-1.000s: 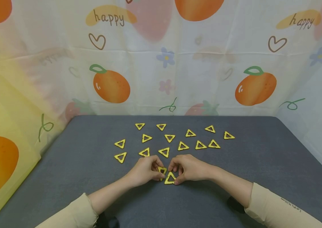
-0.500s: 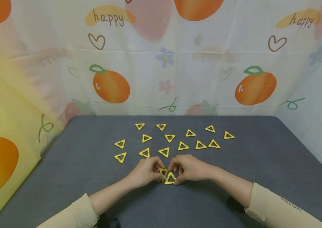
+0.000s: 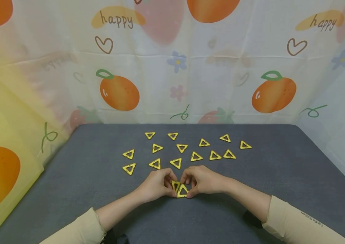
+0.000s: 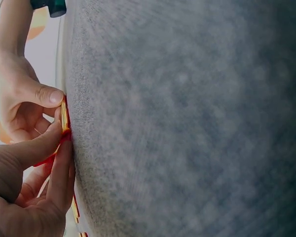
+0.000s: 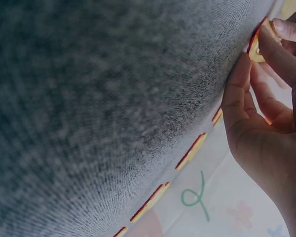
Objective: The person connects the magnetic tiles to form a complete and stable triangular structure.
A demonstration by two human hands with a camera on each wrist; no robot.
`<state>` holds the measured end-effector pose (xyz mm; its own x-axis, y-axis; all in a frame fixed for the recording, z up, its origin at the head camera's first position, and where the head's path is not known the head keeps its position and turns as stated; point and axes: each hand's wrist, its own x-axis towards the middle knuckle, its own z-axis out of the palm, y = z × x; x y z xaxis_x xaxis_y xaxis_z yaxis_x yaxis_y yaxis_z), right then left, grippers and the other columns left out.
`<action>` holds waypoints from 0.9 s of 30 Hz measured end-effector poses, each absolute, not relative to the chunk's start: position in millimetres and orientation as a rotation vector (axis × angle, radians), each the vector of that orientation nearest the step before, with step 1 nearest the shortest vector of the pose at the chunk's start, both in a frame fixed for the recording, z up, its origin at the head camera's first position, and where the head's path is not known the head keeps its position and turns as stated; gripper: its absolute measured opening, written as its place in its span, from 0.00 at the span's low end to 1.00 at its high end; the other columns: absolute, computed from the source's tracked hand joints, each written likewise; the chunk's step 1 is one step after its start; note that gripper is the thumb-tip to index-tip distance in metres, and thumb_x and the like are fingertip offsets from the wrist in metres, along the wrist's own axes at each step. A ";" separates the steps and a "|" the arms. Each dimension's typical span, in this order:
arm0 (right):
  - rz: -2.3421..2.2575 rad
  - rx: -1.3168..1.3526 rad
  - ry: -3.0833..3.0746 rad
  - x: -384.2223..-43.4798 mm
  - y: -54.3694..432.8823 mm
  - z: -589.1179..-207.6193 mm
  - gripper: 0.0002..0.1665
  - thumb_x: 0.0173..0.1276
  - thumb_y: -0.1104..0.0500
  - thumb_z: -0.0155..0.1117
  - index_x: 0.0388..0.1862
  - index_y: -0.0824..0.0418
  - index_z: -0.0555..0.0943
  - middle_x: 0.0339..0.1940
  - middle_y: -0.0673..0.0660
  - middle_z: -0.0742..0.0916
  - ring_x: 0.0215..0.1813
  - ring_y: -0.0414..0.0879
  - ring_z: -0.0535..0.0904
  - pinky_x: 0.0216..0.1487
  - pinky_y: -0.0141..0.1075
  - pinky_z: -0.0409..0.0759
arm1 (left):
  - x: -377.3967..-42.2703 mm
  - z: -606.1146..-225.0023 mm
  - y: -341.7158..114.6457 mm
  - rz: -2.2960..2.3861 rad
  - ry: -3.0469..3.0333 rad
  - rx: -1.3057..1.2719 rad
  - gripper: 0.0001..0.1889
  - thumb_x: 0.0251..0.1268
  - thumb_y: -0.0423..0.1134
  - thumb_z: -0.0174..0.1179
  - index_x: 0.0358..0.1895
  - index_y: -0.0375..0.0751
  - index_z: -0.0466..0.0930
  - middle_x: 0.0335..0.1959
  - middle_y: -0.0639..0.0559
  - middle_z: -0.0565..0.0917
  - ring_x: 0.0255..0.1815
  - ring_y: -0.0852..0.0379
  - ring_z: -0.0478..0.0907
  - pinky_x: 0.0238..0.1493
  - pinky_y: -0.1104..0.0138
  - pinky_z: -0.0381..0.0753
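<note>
Head view: my left hand [image 3: 157, 183] has shifted its left triangle [image 3: 173, 186] rightward, so it now seems to meet the right triangle [image 3: 182, 196], pinched, unmoved, by my right hand [image 3: 205, 181]. Left wrist: both pinch close to the surface [image 4: 177, 123]. Right wrist: my hands nearly meet, other triangles [image 5: 193, 150] beyond.

Dark grey tabletop [image 3: 68, 189], yellow triangular frames [image 3: 197, 159] scattered across

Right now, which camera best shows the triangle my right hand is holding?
Head view, because the triangle shows its face and opening in your right hand. Left wrist gives a thin edge; right wrist, only part.
</note>
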<state>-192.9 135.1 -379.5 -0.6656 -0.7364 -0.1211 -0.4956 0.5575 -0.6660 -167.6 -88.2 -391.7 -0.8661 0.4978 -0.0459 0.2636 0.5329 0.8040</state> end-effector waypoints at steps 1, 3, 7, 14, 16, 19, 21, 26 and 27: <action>-0.852 -1.000 2.408 -192.9 135.1 -379.5 0.21 0.55 0.56 0.79 0.45 0.57 0.81 0.37 0.51 0.83 0.33 0.33 0.76 0.35 0.27 0.78 | -167.7 -391.8 -88.2 1.245 2.499 0.635 0.18 0.48 0.31 0.76 0.42 0.38 0.78 0.27 0.49 0.85 0.26 0.62 0.82 0.29 0.71 0.79; -0.848 -0.994 2.409 -193.1 135.0 -379.5 0.21 0.55 0.55 0.79 0.45 0.57 0.81 0.38 0.50 0.83 0.33 0.34 0.76 0.35 0.27 0.78 | -168.0 -392.3 -87.9 1.235 2.501 0.636 0.18 0.48 0.30 0.76 0.41 0.38 0.78 0.26 0.50 0.85 0.26 0.61 0.81 0.29 0.71 0.79; -0.844 -0.993 2.408 -193.3 134.8 -379.7 0.21 0.55 0.55 0.79 0.45 0.57 0.81 0.38 0.50 0.83 0.33 0.34 0.76 0.35 0.27 0.78 | -168.0 -393.2 -87.8 1.216 2.513 0.650 0.19 0.47 0.30 0.76 0.42 0.39 0.78 0.25 0.51 0.85 0.25 0.61 0.81 0.28 0.70 0.79; -0.846 -0.983 2.412 -192.7 133.9 -379.1 0.21 0.55 0.56 0.79 0.45 0.57 0.80 0.38 0.50 0.83 0.33 0.34 0.76 0.36 0.27 0.78 | -167.8 -393.9 -86.1 1.212 2.514 0.672 0.21 0.45 0.30 0.77 0.44 0.39 0.79 0.26 0.50 0.85 0.25 0.63 0.80 0.27 0.71 0.79; -0.846 -0.978 2.414 -192.6 133.8 -379.0 0.21 0.55 0.56 0.79 0.45 0.57 0.80 0.38 0.50 0.83 0.33 0.34 0.76 0.35 0.27 0.78 | -166.8 -393.4 -85.0 1.221 2.519 0.683 0.21 0.44 0.29 0.77 0.44 0.38 0.80 0.26 0.49 0.85 0.25 0.63 0.80 0.27 0.72 0.79; -0.847 -0.972 2.414 -192.4 133.7 -379.0 0.21 0.54 0.56 0.79 0.45 0.57 0.80 0.38 0.51 0.83 0.33 0.35 0.76 0.35 0.28 0.77 | -165.0 -392.8 -83.6 1.228 2.530 0.698 0.22 0.43 0.28 0.77 0.44 0.37 0.80 0.27 0.48 0.85 0.25 0.63 0.80 0.26 0.72 0.78; -0.844 -0.972 2.416 -192.3 133.6 -378.9 0.21 0.54 0.56 0.79 0.45 0.57 0.80 0.38 0.51 0.83 0.33 0.35 0.76 0.35 0.28 0.77 | -164.5 -392.9 -83.0 1.224 2.539 0.702 0.22 0.43 0.28 0.77 0.44 0.37 0.80 0.27 0.48 0.85 0.26 0.62 0.80 0.26 0.72 0.78; -0.838 -0.977 2.423 -192.1 133.2 -378.9 0.21 0.54 0.57 0.79 0.44 0.57 0.80 0.38 0.50 0.83 0.32 0.34 0.76 0.35 0.27 0.77 | -164.3 -392.9 -82.5 1.211 2.547 0.693 0.21 0.44 0.28 0.77 0.44 0.37 0.80 0.26 0.48 0.85 0.25 0.63 0.80 0.26 0.73 0.78; -0.838 -0.978 2.422 -192.0 133.2 -378.9 0.21 0.54 0.57 0.79 0.44 0.57 0.80 0.38 0.50 0.83 0.32 0.34 0.76 0.35 0.27 0.77 | -164.0 -392.6 -82.6 1.213 2.544 0.695 0.21 0.44 0.28 0.77 0.44 0.37 0.80 0.26 0.48 0.85 0.25 0.63 0.80 0.25 0.73 0.78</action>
<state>-192.0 133.2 -378.9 -0.6774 -0.7233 -0.1337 -0.4861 0.5767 -0.6567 -164.0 -82.6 -392.6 -0.8587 0.5124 -0.0099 0.3148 0.5426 0.7788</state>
